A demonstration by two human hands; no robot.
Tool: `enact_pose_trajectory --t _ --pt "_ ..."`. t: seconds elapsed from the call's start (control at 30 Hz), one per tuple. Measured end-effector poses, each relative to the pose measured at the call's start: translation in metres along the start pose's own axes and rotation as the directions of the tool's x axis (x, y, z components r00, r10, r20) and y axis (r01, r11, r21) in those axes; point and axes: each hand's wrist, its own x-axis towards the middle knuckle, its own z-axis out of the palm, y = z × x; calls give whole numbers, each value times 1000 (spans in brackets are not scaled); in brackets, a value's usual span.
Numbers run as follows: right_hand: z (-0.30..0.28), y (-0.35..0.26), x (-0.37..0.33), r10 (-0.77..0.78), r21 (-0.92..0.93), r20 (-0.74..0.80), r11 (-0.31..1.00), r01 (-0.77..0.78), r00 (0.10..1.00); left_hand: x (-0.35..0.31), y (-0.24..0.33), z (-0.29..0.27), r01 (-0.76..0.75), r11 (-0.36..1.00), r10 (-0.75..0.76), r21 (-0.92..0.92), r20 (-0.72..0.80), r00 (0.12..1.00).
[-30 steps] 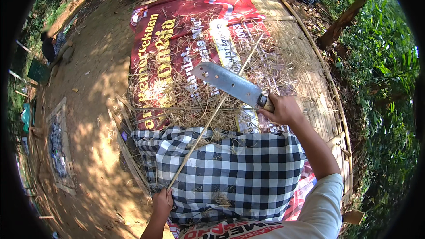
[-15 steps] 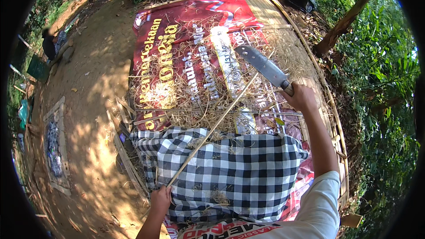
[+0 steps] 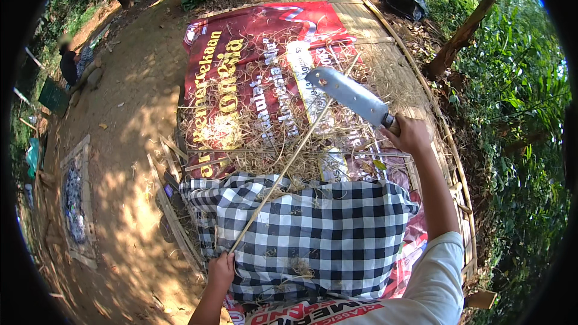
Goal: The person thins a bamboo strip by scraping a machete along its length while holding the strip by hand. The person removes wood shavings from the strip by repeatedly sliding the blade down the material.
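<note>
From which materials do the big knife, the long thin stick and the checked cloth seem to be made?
Big knife: the blade is probably steel, grey with a bright sheen; the handle looks wooden, brownish, though the right hand hides most of it. Long thin stick: perhaps bamboo, pale tan and smooth-looking. Checked cloth: likely fabric, matte, with soft folds.

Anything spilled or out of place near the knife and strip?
Yes: shavings lie strewn over the red banner, some beneath the strip, and a clump sits on the checked cloth. It looks littered, partly hiding the banner's print.
</note>
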Motion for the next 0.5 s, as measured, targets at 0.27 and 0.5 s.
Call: enact_pose_trajectory --t 0.27,0.5 --pt "23 39 -28 688 873 423 -134 -469 590 7 5 4 29 993 -37 -116 -71 997" --pt "39 -31 -87 482 809 566 -481 -339 669 6 5 -5 89 979 -91 -184 -3 996"
